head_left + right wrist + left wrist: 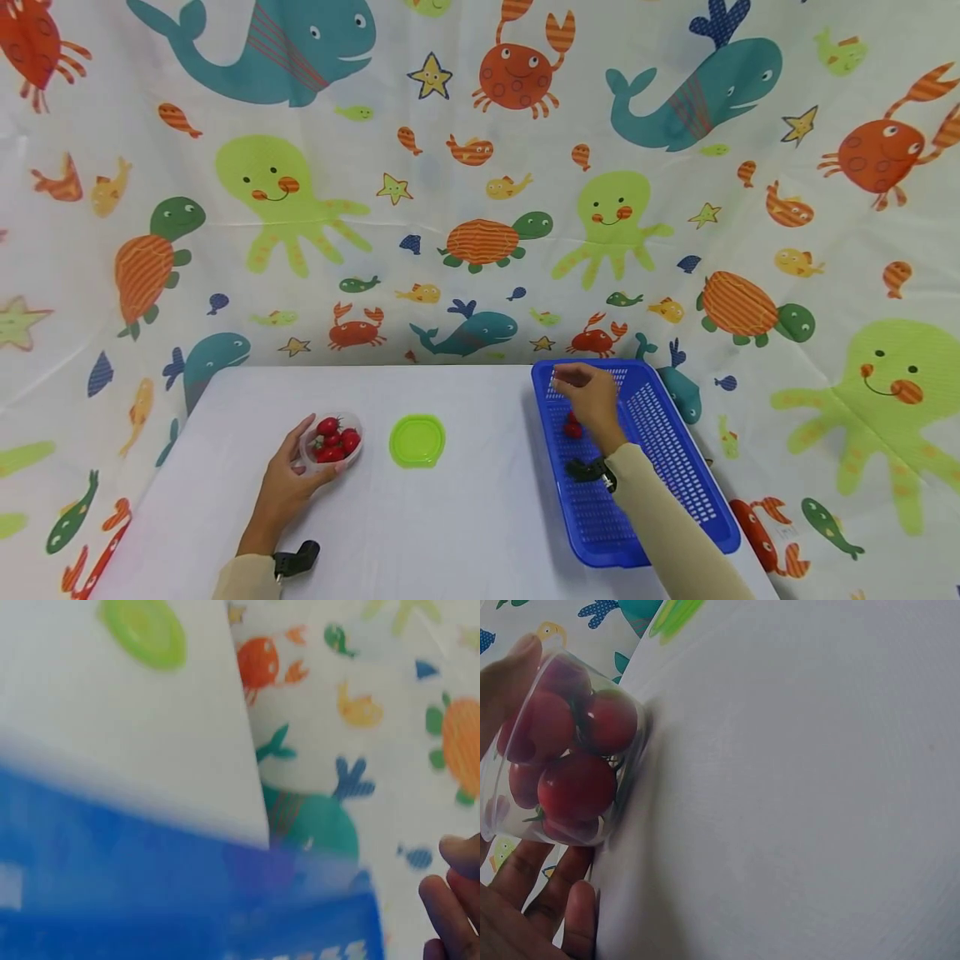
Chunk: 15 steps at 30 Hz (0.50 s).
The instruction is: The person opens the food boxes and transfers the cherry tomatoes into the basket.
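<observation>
My left hand [288,479] holds a small clear plastic container [303,450] on the left of the table, thumb and fingers around its sides. Several cherry tomatoes [330,440] fill it, some with green stems; the left wrist view shows these red tomatoes [577,784] through the wall. Over the far part of a blue plastic basket [600,517] is my right hand [592,400], its fingers loosely bent and nothing visible between them. Beneath it a few red tomatoes [572,428] lie in the basket, partly hidden by the hand. Fingertips [446,904] show at the right wrist view's edge.
A round green lid [417,441] lies on the white table [465,525] between the container and the basket. Behind the table hangs a cloth [465,167] printed with sea animals. The basket stands near the table's right edge.
</observation>
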Motion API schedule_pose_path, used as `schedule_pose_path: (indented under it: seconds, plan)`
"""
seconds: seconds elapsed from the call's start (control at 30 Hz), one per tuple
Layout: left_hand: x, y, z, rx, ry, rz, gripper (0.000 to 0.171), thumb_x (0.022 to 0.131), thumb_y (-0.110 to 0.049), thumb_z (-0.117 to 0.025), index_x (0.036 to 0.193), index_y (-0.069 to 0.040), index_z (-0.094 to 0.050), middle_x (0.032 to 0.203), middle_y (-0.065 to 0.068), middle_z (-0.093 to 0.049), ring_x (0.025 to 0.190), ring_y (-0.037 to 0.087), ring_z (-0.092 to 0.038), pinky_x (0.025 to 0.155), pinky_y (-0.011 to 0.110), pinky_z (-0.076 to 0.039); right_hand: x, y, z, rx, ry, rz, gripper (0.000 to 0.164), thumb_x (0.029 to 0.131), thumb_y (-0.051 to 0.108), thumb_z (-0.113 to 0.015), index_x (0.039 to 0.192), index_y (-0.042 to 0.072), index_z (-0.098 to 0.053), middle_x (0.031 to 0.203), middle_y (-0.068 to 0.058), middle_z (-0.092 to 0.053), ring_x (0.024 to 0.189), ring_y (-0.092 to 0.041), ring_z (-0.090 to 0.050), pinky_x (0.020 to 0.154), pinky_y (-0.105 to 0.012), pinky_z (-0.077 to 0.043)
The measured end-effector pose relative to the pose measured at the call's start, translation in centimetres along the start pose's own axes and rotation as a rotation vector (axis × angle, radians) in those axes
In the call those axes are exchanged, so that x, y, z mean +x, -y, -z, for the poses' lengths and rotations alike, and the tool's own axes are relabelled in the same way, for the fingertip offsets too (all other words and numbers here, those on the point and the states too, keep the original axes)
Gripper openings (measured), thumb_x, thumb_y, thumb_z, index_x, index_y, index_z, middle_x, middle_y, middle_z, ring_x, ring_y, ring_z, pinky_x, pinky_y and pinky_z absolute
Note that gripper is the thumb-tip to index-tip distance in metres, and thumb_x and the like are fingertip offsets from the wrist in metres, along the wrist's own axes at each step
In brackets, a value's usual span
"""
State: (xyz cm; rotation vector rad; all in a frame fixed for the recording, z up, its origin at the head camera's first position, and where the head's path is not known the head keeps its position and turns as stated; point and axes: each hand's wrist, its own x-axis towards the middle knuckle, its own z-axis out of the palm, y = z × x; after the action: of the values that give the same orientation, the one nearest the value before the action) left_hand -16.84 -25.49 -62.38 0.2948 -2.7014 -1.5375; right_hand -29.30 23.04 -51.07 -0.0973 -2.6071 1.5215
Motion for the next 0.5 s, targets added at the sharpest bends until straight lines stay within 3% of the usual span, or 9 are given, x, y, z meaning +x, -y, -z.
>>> schedule_pose_path:
  seconds: [0.27, 0.5]
  plan:
    - [0.0, -0.1, 0.1, -0.005, -0.008, -0.002, 0.104, 0.079, -0.054, -0.079, 0.16, -0.037, -0.015, 0.166, 0.015, -0.02, 0.142, 0.047, -0.032, 0.107, 0.064, -0.041, -1.3, 3.7, -2.5, 0.084, 0.073, 0.086, 0.027, 0.085, 0.021, -0.08, 0.112, 0.02, -0.074, 0.107, 0.004, -0.075, 0.106, -0.016, -0.07, 0.096, -0.04, -0.057]
    - [0.1, 0.0, 0.3, -0.003, 0.0, 0.003, 0.104, 0.079, -0.054, -0.078, 0.159, -0.039, -0.013, 0.166, 0.014, -0.019, 0.144, 0.047, -0.03, 0.107, 0.065, -0.041, -2.7, 6.3, -4.6, 0.088, 0.113, 0.142, 0.028, 0.084, 0.024, -0.081, 0.112, 0.023, -0.074, 0.106, 0.008, -0.075, 0.108, -0.013, -0.069, 0.099, -0.044, -0.055]
